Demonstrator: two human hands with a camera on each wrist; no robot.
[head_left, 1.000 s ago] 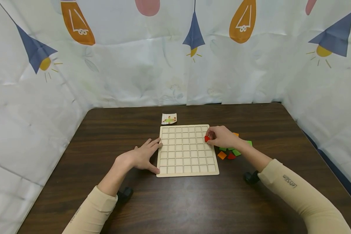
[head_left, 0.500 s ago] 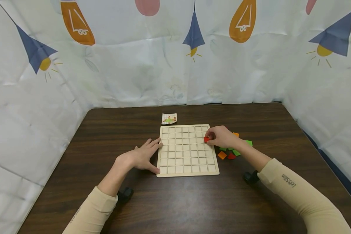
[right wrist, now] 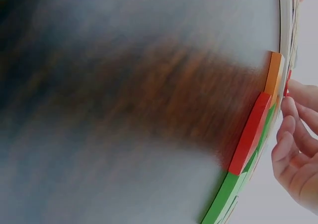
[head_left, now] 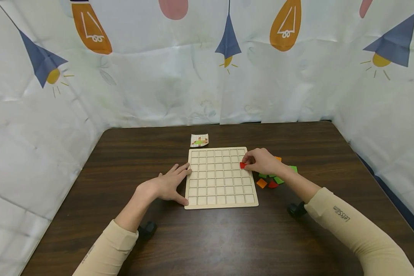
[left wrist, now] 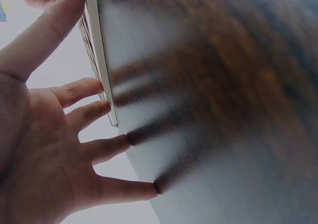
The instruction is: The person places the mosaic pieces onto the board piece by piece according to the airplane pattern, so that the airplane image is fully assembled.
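A pale wooden grid board lies on the dark table. My left hand spreads its straight fingers along the board's left edge, with thumb and two fingertips right at the rim; the left wrist view shows the palm and the other fingertips down on the tabletop. My right hand pinches a small red tile over the rightmost column of squares, towards the back. In the right wrist view, thumb and fingers meet near the board's edge, and only a sliver of the red tile shows.
Loose tiles lie right of the board, partly under my right forearm: an orange square, a red piece and several green ones. Behind the board a small printed card shows a coloured grid pattern. A patterned white curtain hangs beyond the table.
The red tile in my right fingers has shifted slightly left and towards me, and now looks flatter against the board. My left hand has stayed in place.
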